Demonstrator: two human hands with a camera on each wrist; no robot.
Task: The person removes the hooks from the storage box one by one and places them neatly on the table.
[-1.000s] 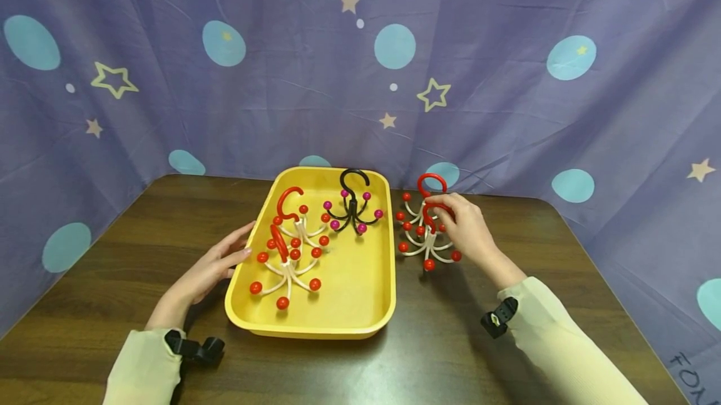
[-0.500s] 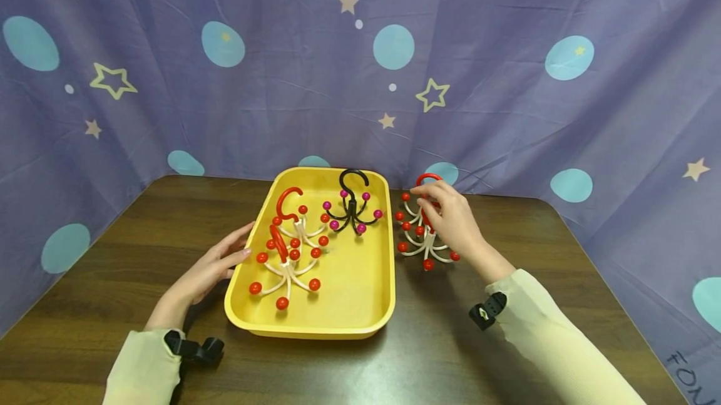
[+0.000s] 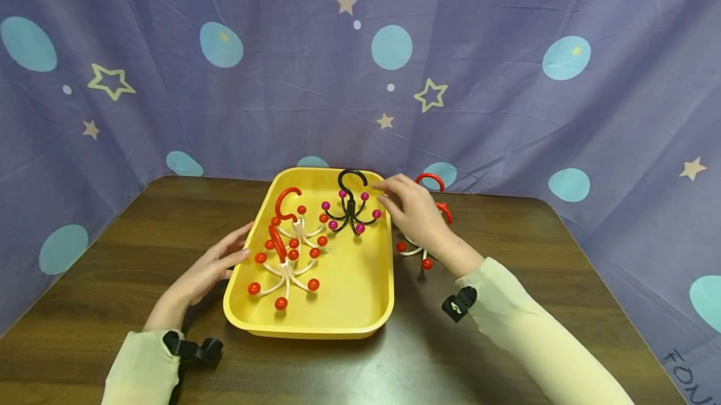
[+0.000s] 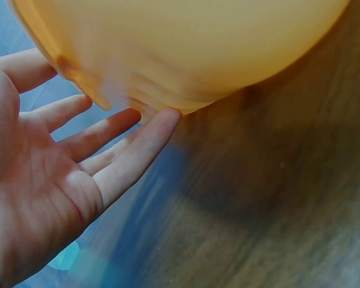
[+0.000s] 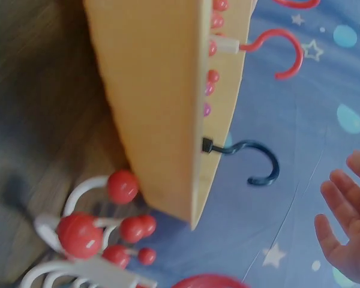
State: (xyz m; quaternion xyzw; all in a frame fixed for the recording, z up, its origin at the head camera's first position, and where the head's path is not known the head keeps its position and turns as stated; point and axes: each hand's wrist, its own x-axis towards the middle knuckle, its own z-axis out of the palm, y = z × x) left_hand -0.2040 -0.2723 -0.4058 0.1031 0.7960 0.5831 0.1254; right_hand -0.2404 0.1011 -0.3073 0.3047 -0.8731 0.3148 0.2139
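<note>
The yellow tray (image 3: 343,289) holds two white claw hangers with red hooks and red ball tips, a front one (image 3: 287,269) and a rear one (image 3: 298,228). Behind them, to the right, stands a black claw hanger (image 3: 351,210) with magenta balls. My left hand (image 3: 205,270) rests its extended fingers on the tray's left side; in the left wrist view its fingertips (image 4: 171,117) meet the wall. Over the tray's right rim, beside the black hook (image 5: 270,159), hovers my right hand (image 3: 418,214), relaxed and holding nothing.
Right of the tray, two more red-hooked hangers stand on the brown table (image 3: 507,248), partly hidden behind my right hand: one shows its hook (image 3: 430,178), the other a red ball (image 3: 427,263). A purple patterned curtain (image 3: 484,111) closes off the back and sides.
My right hand has moved left, from the red hooks on the table to the tray's right rim near the black hanger. The left hand and tray have stayed in place.
</note>
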